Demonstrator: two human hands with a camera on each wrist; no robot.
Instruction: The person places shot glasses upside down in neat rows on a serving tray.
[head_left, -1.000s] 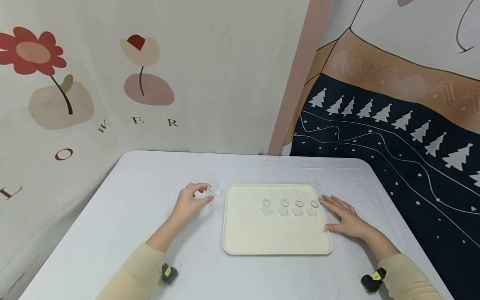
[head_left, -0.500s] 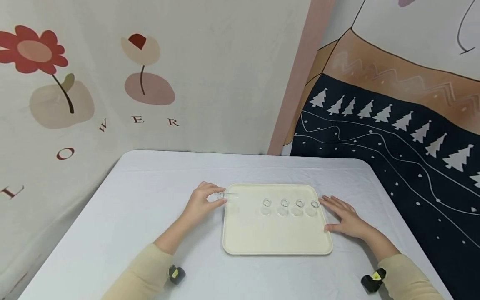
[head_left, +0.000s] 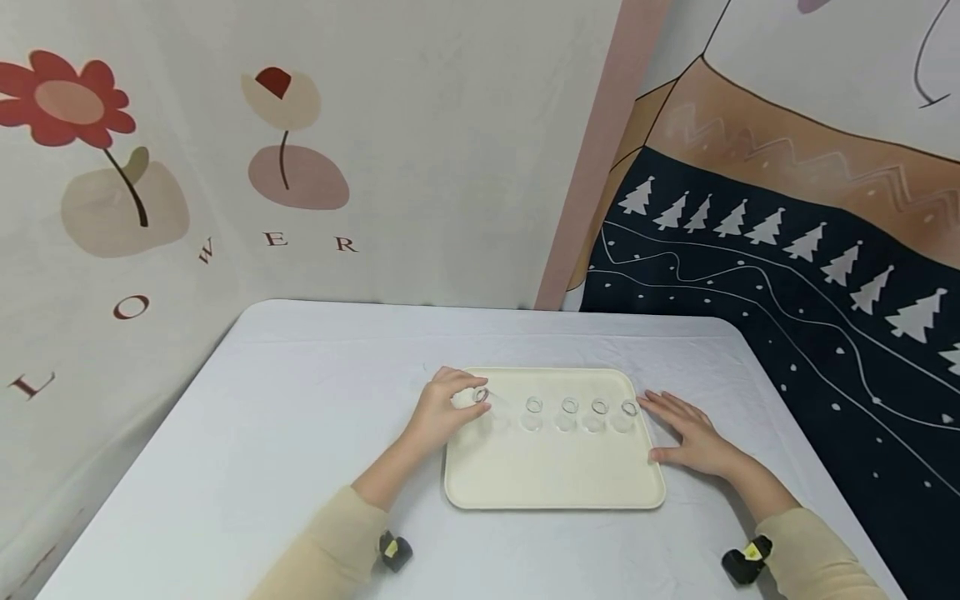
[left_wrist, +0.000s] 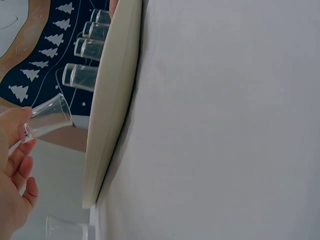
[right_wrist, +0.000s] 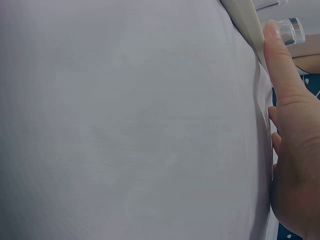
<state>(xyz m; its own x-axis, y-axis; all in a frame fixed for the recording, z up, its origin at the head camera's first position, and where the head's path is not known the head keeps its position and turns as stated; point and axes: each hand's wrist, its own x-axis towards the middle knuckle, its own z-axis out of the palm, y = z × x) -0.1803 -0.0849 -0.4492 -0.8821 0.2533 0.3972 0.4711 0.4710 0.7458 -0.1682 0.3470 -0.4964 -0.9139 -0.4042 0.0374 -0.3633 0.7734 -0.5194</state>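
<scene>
My left hand (head_left: 441, 408) pinches a small clear shot glass (left_wrist: 49, 120) between thumb and fingers, over the left part of a cream tray (head_left: 555, 477). In the left wrist view its thick base is up by the fingertips and its wider mouth tilts down, apart from the tray. Several similar glasses (head_left: 566, 422) stand upside down in a row across the tray's right half. My right hand (head_left: 693, 437) rests at the tray's right edge with fingers extended, the thumb (right_wrist: 281, 65) touching the rim.
Another clear glass (left_wrist: 67, 230) stands upright on the white-covered table (head_left: 247, 442), beyond the tray's left side and mostly hidden behind my left hand in the head view. A printed cloth (head_left: 450, 167) hangs past the table's far edge.
My left hand has carried the glass rightward from the table to above the tray, tipping it over from upright on the way. My right hand and the row of glasses stay put.
</scene>
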